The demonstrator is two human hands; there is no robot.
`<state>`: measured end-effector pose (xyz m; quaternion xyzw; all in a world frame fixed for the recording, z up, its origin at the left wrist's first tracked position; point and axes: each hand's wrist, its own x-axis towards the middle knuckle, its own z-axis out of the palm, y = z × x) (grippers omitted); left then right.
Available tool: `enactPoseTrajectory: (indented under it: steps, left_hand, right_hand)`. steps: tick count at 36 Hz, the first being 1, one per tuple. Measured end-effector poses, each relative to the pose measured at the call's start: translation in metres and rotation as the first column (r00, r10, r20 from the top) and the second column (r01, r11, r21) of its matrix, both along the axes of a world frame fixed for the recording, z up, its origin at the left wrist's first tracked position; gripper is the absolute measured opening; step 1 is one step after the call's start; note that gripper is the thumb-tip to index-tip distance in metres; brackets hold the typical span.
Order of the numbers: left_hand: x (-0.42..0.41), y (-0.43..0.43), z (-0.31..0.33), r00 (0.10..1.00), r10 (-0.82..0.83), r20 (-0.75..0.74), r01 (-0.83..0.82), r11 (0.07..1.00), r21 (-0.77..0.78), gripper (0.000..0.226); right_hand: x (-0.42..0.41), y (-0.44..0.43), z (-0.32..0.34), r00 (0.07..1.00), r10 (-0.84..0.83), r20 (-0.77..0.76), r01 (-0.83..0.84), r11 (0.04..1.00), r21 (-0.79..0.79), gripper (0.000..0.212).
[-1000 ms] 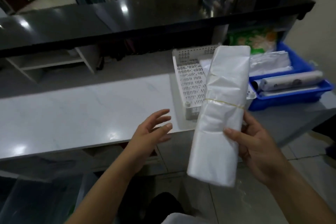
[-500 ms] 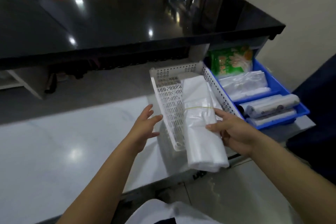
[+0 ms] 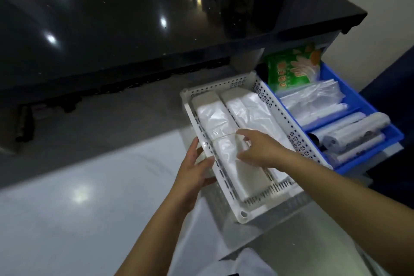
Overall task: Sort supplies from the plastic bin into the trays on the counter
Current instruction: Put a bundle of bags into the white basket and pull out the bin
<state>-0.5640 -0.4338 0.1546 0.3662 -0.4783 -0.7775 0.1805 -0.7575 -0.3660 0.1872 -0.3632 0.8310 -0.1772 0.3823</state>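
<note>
A white perforated tray [image 3: 244,214] sits on the pale counter [image 3: 89,197] with two white bag bundles lying side by side in it. The left bundle [image 3: 215,123], banded with a rubber band, lies under the right hand [image 3: 257,150], whose spread fingers rest on it without closing. The left hand [image 3: 195,175] grips the tray's left wall. Just right of the tray, a blue bin [image 3: 358,101] holds a green packet [image 3: 291,67] and plastic rolls [image 3: 354,134].
</note>
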Motion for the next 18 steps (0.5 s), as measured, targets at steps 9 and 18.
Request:
enactPoseTrajectory:
  steps: [9, 18]
  left_hand:
    - [-0.001, -0.004, -0.002, 0.998, 0.05, -0.025, -0.049, 0.998, 0.042, 0.061]
    - [0.001, -0.003, -0.004, 0.998, 0.06, -0.032, -0.059, 0.997, 0.054, 0.059]
  right_hand:
    - [0.01, -0.017, -0.023, 0.986, -0.161, 0.031, 0.164, 0.977, -0.138, 0.067]
    - [0.022, -0.003, -0.03, 0.995, -0.1, 0.01, 0.1, 0.982, -0.158, 0.062]
